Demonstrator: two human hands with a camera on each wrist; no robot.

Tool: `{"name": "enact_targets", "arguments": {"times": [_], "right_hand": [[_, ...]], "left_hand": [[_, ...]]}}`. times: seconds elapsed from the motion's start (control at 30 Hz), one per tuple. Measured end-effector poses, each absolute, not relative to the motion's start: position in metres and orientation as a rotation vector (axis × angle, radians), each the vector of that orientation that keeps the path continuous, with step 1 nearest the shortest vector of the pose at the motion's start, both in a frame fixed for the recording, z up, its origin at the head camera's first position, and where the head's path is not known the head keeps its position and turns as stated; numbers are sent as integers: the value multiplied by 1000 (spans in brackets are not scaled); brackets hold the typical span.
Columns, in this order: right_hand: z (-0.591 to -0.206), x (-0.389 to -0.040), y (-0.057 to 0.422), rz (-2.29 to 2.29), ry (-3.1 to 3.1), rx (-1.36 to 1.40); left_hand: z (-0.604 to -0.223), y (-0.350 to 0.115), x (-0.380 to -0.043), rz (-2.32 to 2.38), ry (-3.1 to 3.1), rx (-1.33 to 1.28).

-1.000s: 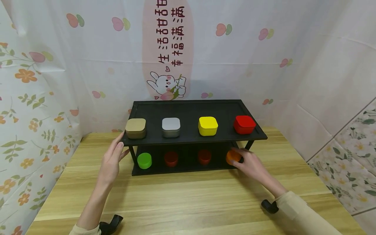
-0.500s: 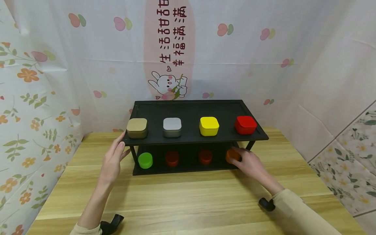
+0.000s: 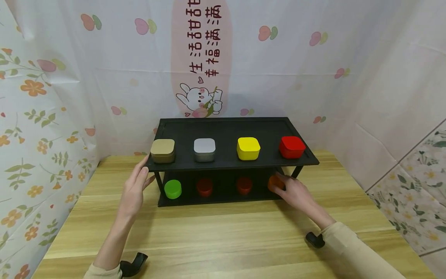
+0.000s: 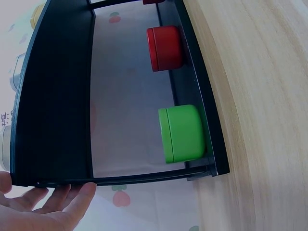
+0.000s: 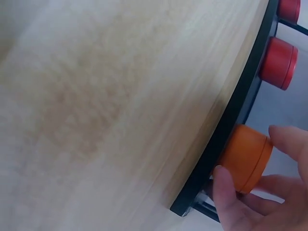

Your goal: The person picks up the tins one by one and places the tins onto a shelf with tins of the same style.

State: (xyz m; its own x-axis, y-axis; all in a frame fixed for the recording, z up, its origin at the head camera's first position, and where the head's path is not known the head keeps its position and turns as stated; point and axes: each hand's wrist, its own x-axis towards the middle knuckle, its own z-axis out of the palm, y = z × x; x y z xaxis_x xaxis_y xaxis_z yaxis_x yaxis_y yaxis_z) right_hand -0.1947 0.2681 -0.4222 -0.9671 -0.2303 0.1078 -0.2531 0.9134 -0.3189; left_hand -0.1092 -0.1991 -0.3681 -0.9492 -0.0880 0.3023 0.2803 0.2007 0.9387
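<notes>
A black two-tier rack stands on the wooden table. My left hand holds the left end of its upper tier, thumb at the front corner and fingers along the end. Under the upper tier, my right hand grips an orange round tin between thumb and fingers, at the right end of the lower tier. Along that tier also sit a green tin and two red round tins. Above are a gold square tin, a silver one, a yellow one and a red one.
A patterned cloth hangs close behind the rack and along both sides. The wooden table top stretches in front. The rack's right post stands close to my right hand.
The view has shifted very slightly. Both hands keep their places, the left at the rack's end and the right on the orange tin.
</notes>
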Motion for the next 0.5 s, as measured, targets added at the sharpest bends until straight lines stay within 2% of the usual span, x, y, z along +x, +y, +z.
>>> {"name": "enact_targets", "arguments": {"times": [0.5], "right_hand": [[-414,-186,267,451,-2849,536]], "left_hand": [[-363,-209,-116,-1792,-2225,-191]]}}
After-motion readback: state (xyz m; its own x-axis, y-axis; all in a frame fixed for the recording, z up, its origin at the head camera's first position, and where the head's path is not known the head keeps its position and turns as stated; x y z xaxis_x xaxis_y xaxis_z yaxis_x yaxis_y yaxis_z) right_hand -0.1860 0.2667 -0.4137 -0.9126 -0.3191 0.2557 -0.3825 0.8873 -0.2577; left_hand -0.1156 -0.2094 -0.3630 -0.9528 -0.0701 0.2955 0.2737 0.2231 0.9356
